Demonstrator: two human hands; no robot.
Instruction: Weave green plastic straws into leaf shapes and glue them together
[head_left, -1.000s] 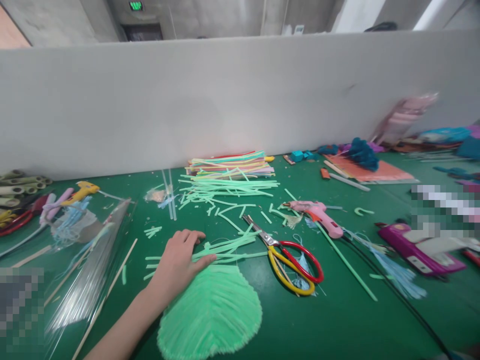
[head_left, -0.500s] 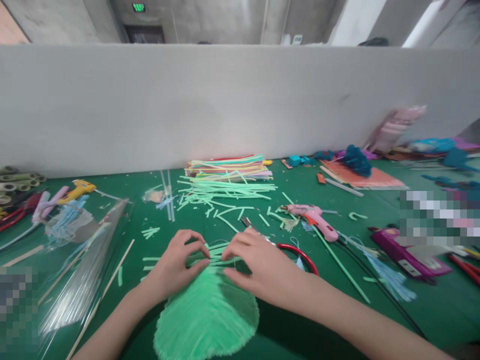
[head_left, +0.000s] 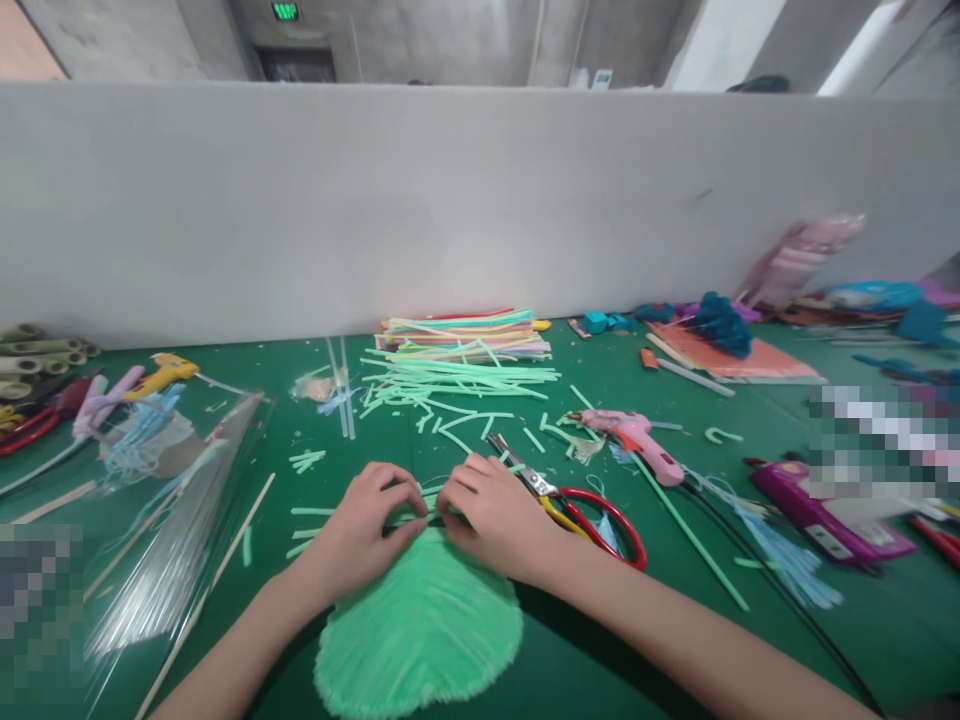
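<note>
A fuzzy, leaf-shaped green piece of pipe cleaners [head_left: 420, 635] lies on the table in front of me, its narrow end pointing away. At that end, my left hand [head_left: 371, 525] pinches the green stems from the left, thumb and forefinger together. From the right, my right hand [head_left: 487, 515] is closed at the same spot, its fingertips curled around the stems and partly hidden. Scissors with red handles [head_left: 611, 530] lie just beyond my right wrist. Short green pipe-cleaner pieces [head_left: 311, 512] stick out beside my left hand.
Behind my hands lie a pile of green pipe cleaners [head_left: 465, 378] and a coloured bundle [head_left: 457, 330]. A pink glue gun [head_left: 641, 445] and a purple device [head_left: 825, 510] are at right. Clear plastic sheeting [head_left: 169, 550] and a yellow glue gun [head_left: 161, 375] are at left.
My right hand has moved left and closed in beside my left hand, its fingers now curled at the stems. More of the scissors shows.
</note>
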